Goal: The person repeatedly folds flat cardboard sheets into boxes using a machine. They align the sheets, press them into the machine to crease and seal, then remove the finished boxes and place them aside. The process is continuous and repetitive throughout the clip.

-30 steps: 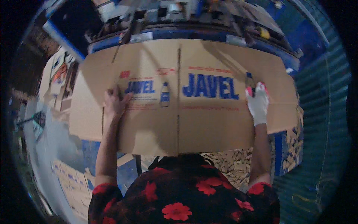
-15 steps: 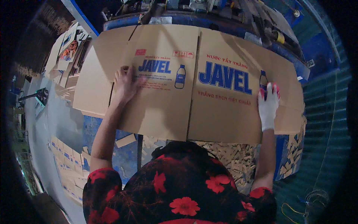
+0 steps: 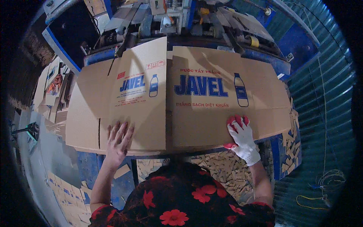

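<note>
A flat brown cardboard carton blank [image 3: 206,130] with blue and red print and a blue bottle drawing lies spread before me, on top of other cardboard. My bare left hand [image 3: 119,143] rests on the near part of its left panel [image 3: 145,117], fingers stretched out. On the near edge of the right-hand panel lies my right hand [image 3: 241,138], in a white glove with red fingertips, fingers apart and pressing flat. A narrow gap runs between the two printed panels, with brown board showing in it. The far corner of the left panel appears slightly raised.
A blue machine with rollers [image 3: 196,32] stands just beyond the cardboard. Cardboard scraps [image 3: 223,170] lie heaped below its near edge. More printed sheets [image 3: 66,196] lie on the floor at left. Coiled wires [image 3: 331,179] hang by the green corrugated wall [image 3: 321,98] at right.
Both hands have come back toward the cardboard's near edge. The gap between the printed panels has widened. My view has shifted, showing more of the machine.
</note>
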Tool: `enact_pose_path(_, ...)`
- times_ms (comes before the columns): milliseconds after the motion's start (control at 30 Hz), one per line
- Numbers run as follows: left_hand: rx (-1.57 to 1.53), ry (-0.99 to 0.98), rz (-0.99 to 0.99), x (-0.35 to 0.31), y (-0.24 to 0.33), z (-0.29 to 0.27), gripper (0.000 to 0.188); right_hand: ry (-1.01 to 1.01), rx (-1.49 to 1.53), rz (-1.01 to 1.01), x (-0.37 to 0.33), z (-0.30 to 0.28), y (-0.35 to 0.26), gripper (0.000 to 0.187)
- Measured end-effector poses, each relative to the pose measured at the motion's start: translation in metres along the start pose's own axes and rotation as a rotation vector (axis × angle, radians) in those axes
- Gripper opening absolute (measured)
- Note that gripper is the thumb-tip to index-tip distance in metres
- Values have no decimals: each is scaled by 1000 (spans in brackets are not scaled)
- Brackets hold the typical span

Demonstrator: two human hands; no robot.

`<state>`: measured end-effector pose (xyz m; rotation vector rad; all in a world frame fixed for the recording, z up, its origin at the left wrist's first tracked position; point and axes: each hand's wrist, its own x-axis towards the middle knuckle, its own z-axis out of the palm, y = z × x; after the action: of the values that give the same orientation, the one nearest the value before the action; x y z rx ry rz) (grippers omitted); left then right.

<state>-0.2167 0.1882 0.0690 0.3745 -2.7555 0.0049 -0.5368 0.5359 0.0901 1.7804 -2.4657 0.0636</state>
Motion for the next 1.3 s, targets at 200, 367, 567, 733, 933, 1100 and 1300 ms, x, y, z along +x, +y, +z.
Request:
enact_pose_path(200,-7,88,52,46,-13,21,51,75,9,-30,56,3,27,74)
enact_pose_path(367,22,23,40,91,-46,45,52,-58,20,58,105,12,60,64)
enact_pose_path(567,-105,86,-19,209,-103,99,54,104,15,36,218,36,130,61)
enact_pose_path(733,-111,107,-151,281,-132,127,59,217,-79,111,301,53,171,63)
enact_pose_path(933,10,-390,-892,116,-162,51,49,390,56,296,184,42,176,63)
enact_pose_path(1100,797,186,-1334,-81,-187,-2,53,134,-202,785,45,37,152,64)
enact_pose_path(1300,49,15,-1260,-164,-243,-15,60,96,-224,749,-21,33,109,62)
